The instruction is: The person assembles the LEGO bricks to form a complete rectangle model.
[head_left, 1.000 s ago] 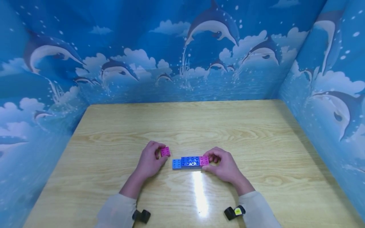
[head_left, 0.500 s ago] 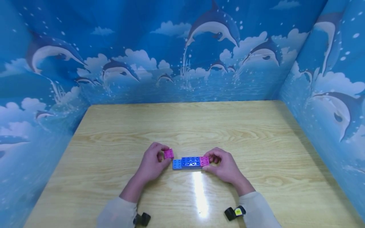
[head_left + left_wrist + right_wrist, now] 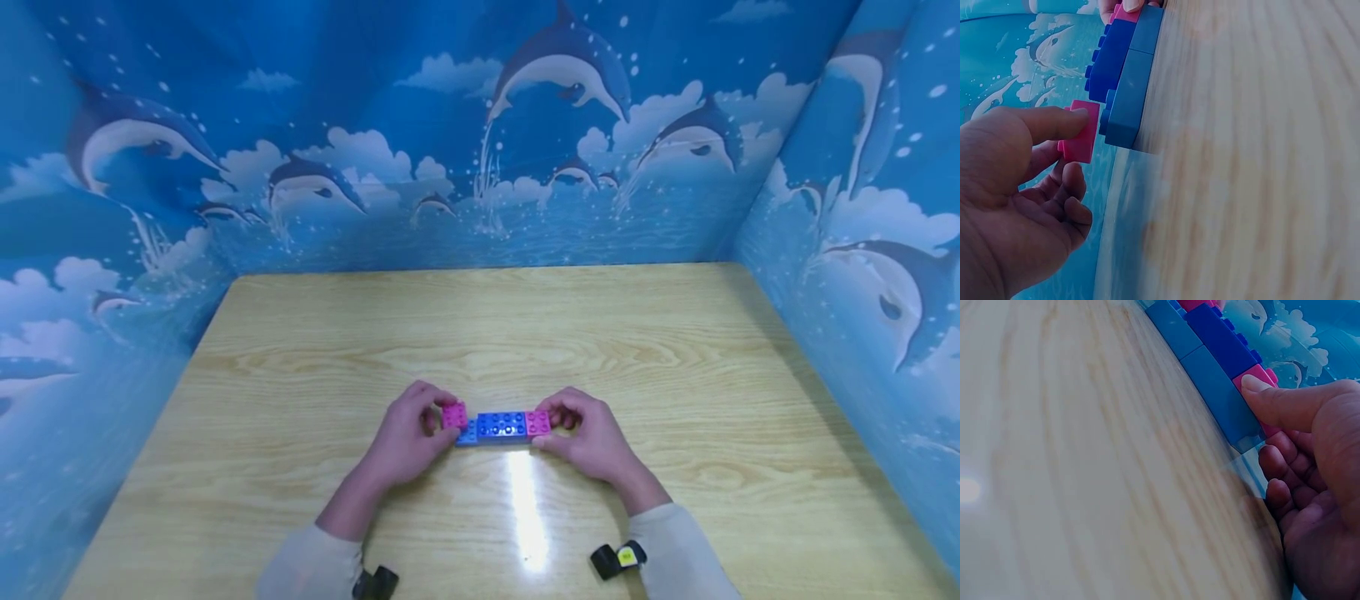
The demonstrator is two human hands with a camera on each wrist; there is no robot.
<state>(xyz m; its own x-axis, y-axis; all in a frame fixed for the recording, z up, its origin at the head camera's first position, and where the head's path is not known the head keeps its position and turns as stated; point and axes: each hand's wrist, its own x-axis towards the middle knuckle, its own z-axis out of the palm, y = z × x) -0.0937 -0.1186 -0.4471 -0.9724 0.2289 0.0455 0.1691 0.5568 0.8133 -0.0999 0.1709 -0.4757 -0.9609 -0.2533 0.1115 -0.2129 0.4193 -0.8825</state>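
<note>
My left hand (image 3: pixel 408 432) pinches a small pink building brick (image 3: pixel 1080 132) between thumb and fingers. In the left wrist view that brick hangs just above the studs at the end of the light blue bottom row (image 3: pixel 1130 100), apart from them. On this row of two light blue bricks sits a dark blue brick (image 3: pixel 502 425), with a second pink brick (image 3: pixel 537 422) beside it at the right end. My right hand (image 3: pixel 588 432) grips this right pink brick, thumb on its near side. The row rests on the table.
The wood-grain table (image 3: pixel 480 333) spreads around the bricks on all sides. Behind and to the right stands a blue curtain with dolphins (image 3: pixel 465 133). Each wrist wears a black camera strap (image 3: pixel 618 558).
My left hand has carried the pink brick to the right and nearer, from beside the row to over its left end. The right hand and the row have stayed in place.
</note>
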